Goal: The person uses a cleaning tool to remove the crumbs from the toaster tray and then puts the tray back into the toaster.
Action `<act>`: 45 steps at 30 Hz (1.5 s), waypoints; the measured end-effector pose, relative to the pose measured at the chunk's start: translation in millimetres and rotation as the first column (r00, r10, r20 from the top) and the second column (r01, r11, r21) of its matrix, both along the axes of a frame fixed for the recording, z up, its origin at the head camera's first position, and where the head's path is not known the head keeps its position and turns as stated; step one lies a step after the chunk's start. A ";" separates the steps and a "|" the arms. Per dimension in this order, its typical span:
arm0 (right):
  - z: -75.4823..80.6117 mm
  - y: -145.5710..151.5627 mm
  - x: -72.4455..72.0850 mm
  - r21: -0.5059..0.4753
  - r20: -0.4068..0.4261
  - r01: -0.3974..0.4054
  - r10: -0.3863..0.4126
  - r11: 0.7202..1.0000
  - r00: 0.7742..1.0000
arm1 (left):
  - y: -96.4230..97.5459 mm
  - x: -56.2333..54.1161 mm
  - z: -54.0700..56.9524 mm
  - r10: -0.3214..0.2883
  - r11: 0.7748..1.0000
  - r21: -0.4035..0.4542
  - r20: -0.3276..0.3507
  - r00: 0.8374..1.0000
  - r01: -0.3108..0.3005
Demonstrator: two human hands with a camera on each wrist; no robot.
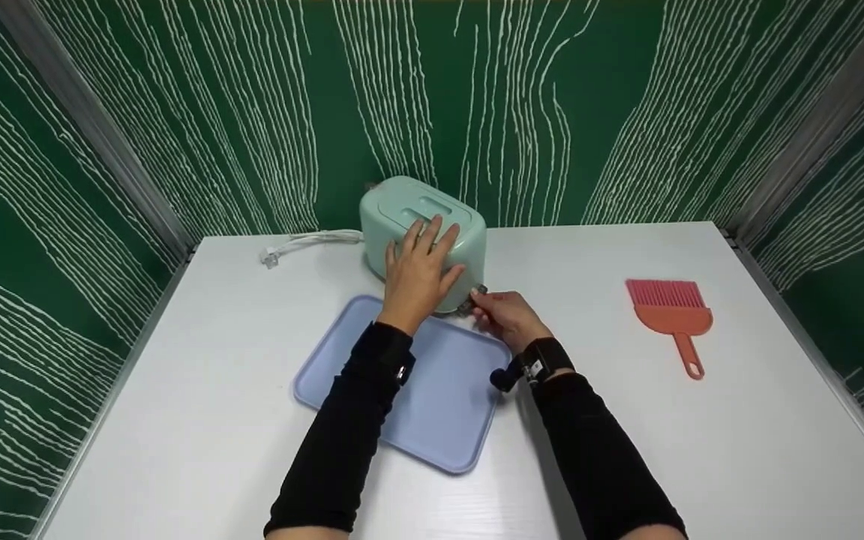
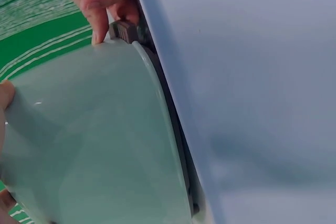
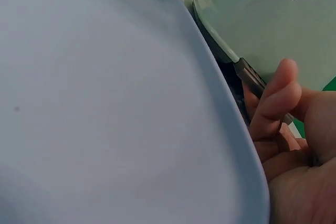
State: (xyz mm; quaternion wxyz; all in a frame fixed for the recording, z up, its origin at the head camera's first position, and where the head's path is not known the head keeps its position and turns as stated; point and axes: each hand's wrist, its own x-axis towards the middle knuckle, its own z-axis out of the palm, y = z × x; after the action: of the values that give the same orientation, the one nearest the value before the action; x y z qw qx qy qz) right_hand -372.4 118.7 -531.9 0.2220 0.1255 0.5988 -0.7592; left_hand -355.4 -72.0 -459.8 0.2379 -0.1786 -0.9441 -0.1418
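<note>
A mint-green toaster [image 1: 381, 232] with two slots in its top stands at the back of the white table. My left hand [image 1: 418, 277] rests on its top edge and near side, fingers spread and straight. At the toaster's lower right end, my right hand [image 1: 511, 316] pinches a dark grey tab [image 3: 251, 78] with curled fingers and thumb. The left wrist view shows ridges on this tab [image 2: 125, 31]; its far part is hidden by the fingers. A light blue tray [image 1: 443, 397] lies beneath my forearms, its far edge close against the toaster's base.
A white cord with a plug [image 1: 271, 258] trails from the toaster to the left. Over on the right lies a red-orange hand brush [image 1: 673, 321], bristles pointing away. A green wall with white lines [image 1: 514, 112] rises behind the table [image 1: 199, 397].
</note>
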 end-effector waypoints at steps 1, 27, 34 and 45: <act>0.3 -0.5 0.3 0.003 -0.001 0.009 -0.009 1.000 1.000 | -0.2 -0.1 0.1 0.000 1.000 0.003 0.001 1.000 0.000; -0.6 -2.6 3.8 0.106 -0.078 0.023 -0.015 0.994 0.997 | 1.0 -1.1 2.0 0.001 1.000 0.010 0.044 0.999 -0.002; -0.2 -1.7 4.3 0.115 -0.090 0.030 -0.019 0.993 0.996 | 1.5 -0.7 3.0 0.000 1.000 0.011 0.030 1.000 -0.001; 1.9 7.6 7.7 0.111 -0.074 0.000 0.008 0.994 0.997 | 0.6 -1.7 0.1 -0.003 1.000 0.012 0.011 1.000 0.003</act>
State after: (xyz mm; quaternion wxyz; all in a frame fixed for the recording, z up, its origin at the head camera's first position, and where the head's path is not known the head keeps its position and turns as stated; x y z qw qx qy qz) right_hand -364.7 126.3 -530.0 0.1939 0.1082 0.6480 -0.7285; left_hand -357.1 -71.4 -459.7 0.2336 -0.1777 -0.9443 -0.1486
